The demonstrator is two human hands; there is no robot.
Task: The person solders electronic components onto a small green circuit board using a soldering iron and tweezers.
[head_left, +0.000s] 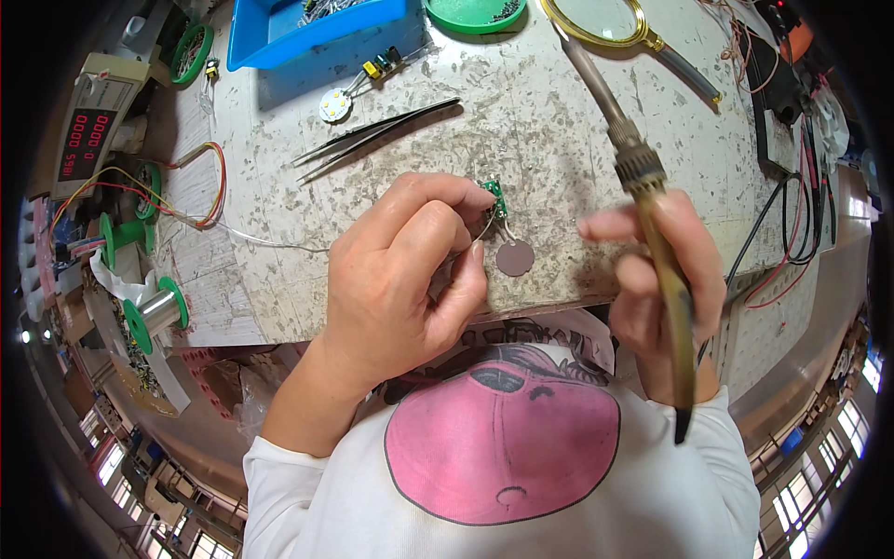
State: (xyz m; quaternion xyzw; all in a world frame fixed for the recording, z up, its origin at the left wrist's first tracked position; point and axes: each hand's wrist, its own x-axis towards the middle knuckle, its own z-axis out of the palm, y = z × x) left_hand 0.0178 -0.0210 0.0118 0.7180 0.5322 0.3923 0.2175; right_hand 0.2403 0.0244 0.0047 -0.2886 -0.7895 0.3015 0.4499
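Observation:
My left hand is closed near the table's front edge, its fingertips pinching a small green circuit board. A thin solder wire runs in from the left and passes under that hand, its end showing by the fingertips. Short leads join the board to a round brown disc, which lies toward me. My right hand, slightly blurred, grips the soldering iron by its handle. The iron's tip points away from me, close to the magnifying glass and apart from the board.
Black tweezers lie beyond my left hand, near a round white LED board. Farther back are a blue bin, a green dish and a gold-rimmed magnifying glass. A solder spool and a meter stand left; cables hang right.

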